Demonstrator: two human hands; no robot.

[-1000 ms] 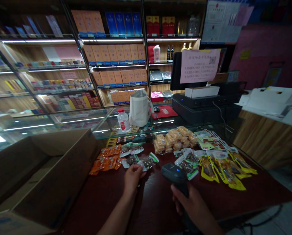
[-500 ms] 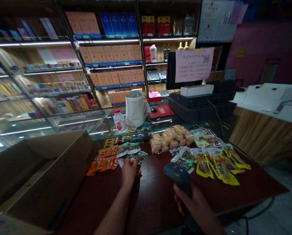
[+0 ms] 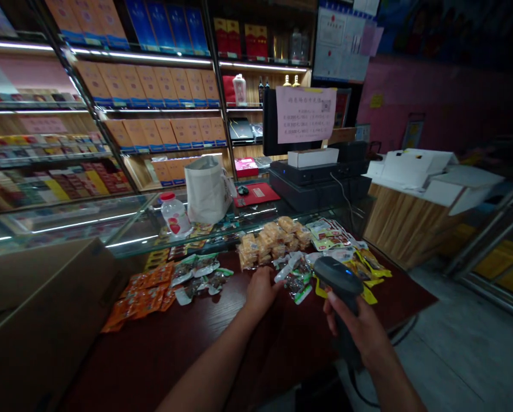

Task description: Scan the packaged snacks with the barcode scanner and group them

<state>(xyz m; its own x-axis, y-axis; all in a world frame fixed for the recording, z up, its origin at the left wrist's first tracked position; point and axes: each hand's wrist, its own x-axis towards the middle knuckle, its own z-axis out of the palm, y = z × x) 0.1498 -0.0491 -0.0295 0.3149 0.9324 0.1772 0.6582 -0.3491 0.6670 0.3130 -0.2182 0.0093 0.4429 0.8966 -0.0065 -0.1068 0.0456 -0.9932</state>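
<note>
My right hand (image 3: 359, 326) is wrapped round the grip of a dark barcode scanner (image 3: 338, 274), with a small blue light on its top. The scanner's head points left and away, in front of yellow-edged snack pouches (image 3: 370, 266). Over the dark red tabletop (image 3: 222, 343), my left hand (image 3: 260, 293) has loosely bent fingers, the thumb apart from them, and no held thing shows. It is nearest to small clear-and-green snack packets (image 3: 297, 280) on its right and a pile of wrapped golden-brown snacks (image 3: 273, 240) behind it. Whether its fingertips touch a packet is unclear.
Orange packets (image 3: 145, 292) and more green-and-clear packets (image 3: 200, 274) lie at left, beside an open cardboard box (image 3: 67, 309). Behind are a glass counter with a red-capped bottle (image 3: 174, 214), a white bag (image 3: 207, 191) and a monitor (image 3: 270, 123). A cable hangs below the scanner.
My left hand has moved right, from the green-and-clear packets on the left to beside those on the right. The scanner has risen towards the yellow-edged pouches. The view has turned right.
</note>
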